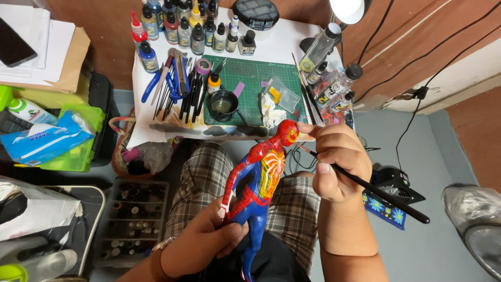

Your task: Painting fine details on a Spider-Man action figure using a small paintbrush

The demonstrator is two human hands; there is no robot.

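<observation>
the small white table [292, 39] ahead is crowded with paint bottles [182, 28] around a green cutting mat [255, 78]. over the lap, a red and blue superhero figure [258, 180] leans with its long axis up to the right. the left hand [209, 237] is closed around its legs; the right hand [334, 162], nearer the head, pinches a thin black paintbrush [376, 190], tip by the mask.

- Bright, even light all over, colours vivid.
- White lamp head [348, 9] at the top edge glares, blown out.
- Soft shadows sit under the bench [284, 42].
- Wide lens bends the edges.
- Bottom corners go slightly soft; centre stays sharp.
</observation>
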